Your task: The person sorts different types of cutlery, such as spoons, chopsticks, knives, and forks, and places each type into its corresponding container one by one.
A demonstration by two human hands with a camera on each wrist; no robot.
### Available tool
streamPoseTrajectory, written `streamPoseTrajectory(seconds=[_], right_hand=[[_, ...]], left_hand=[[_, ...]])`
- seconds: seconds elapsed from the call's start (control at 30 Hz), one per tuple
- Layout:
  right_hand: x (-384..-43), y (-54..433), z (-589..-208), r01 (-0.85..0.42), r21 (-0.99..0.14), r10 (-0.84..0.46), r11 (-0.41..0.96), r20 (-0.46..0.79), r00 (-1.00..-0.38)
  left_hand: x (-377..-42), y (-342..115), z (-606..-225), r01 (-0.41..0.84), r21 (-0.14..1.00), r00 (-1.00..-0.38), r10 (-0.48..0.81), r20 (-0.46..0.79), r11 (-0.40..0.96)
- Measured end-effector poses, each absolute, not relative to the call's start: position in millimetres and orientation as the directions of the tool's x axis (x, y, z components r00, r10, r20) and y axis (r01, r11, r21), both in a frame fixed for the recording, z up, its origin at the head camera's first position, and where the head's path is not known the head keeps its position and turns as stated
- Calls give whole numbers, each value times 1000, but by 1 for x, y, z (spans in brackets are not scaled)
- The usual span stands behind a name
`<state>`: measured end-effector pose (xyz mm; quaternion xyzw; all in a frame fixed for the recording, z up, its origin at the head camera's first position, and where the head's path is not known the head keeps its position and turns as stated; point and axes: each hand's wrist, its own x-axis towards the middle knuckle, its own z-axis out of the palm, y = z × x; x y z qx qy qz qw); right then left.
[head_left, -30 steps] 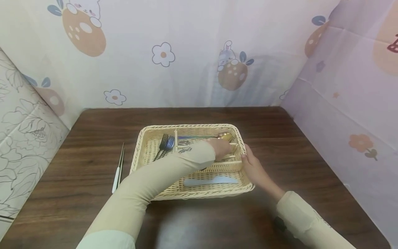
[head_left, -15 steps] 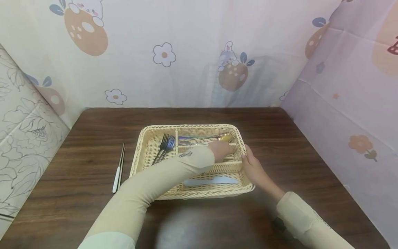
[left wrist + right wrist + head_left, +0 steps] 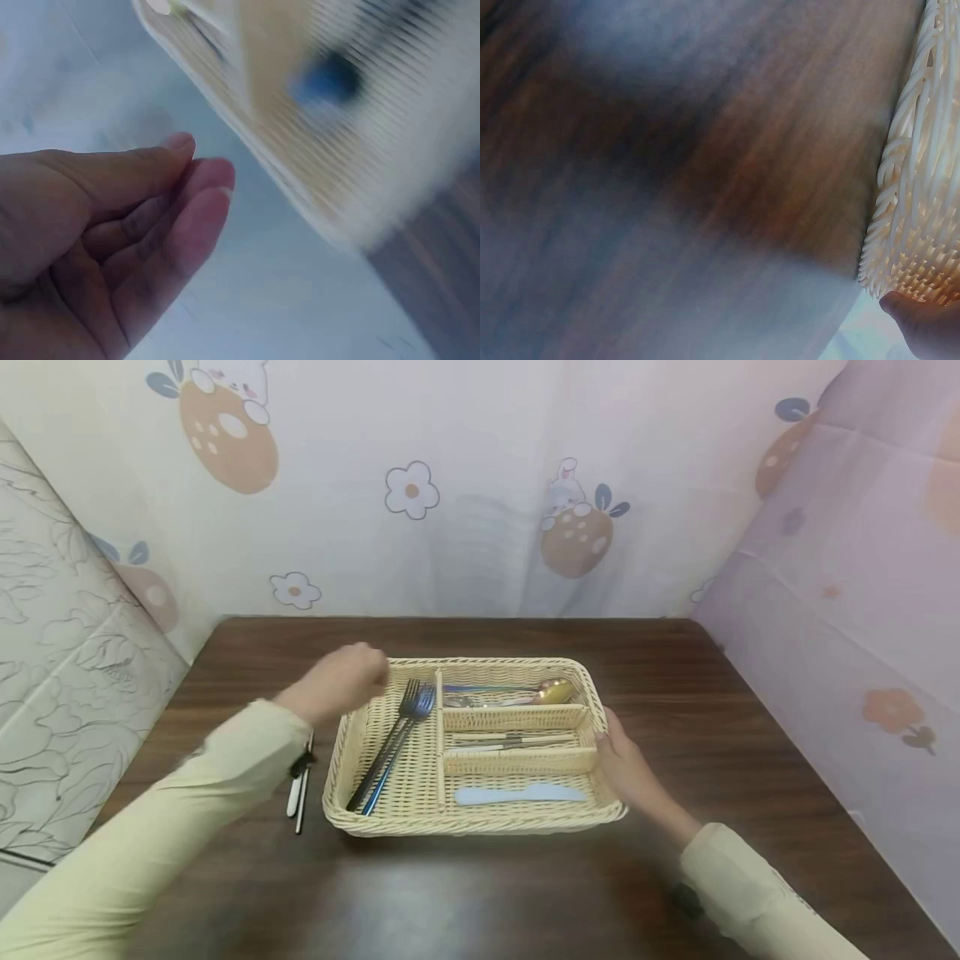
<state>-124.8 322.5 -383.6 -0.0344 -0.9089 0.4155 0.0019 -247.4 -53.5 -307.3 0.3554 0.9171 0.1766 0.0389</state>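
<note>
A cream wicker cutlery basket with dividers sits on the table. My right hand grips its right side, the thumb at the woven rim in the right wrist view. My left hand is raised by the back left corner, fingers loosely curled and holding nothing in the left wrist view. A black fork and a blue fork lie in the left compartment. Spoons fill the back one, several thin chopsticks the middle one, and a pale knife the front one.
Two chopsticks, one with a white end, lie on the dark wooden table left of the basket, partly hidden by my left arm. Patterned curtains close off the table's back and sides.
My left hand has left the basket's middle compartment and moved left to its back left corner. The chopsticks in that compartment now show. The right hand stays on the basket.
</note>
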Motion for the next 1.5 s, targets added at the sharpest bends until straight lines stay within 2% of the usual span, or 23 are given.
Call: streamPoseTrajectory(seconds=[0.1, 0.17, 0.37, 0.6, 0.87, 1.1, 1.5], right_hand=[[-124, 324, -382, 69, -758, 66, 648, -34, -997], [-124, 325, -381, 70, -759, 67, 648, -35, -997], [-124, 326, -379, 59, -760, 50, 648, -35, -998], [-125, 324, -378, 73, -769, 41, 636, -61, -997], [-125, 324, -378, 71, -764, 33, 642, -65, -997], [-126, 324, -378, 60, -758, 33, 649, -51, -998], [-125, 323, -377, 62, -762, 36, 645, -51, -998]], left_hand=[[-252, -100, -320, 559, 308, -815, 578, 36, 769], [-252, -123, -333, 502, 317, -849, 528, 4, 805], [-247, -157, -369, 367, 366, -892, 435, -121, 855], [-242, -158, -390, 317, 417, -877, 431, -214, 852], [-240, -154, -393, 242, 449, -861, 404, -310, 860], [-239, -156, -394, 193, 483, -877, 371, -306, 854], [-235, -158, -401, 168, 479, -928, 302, -218, 862]])
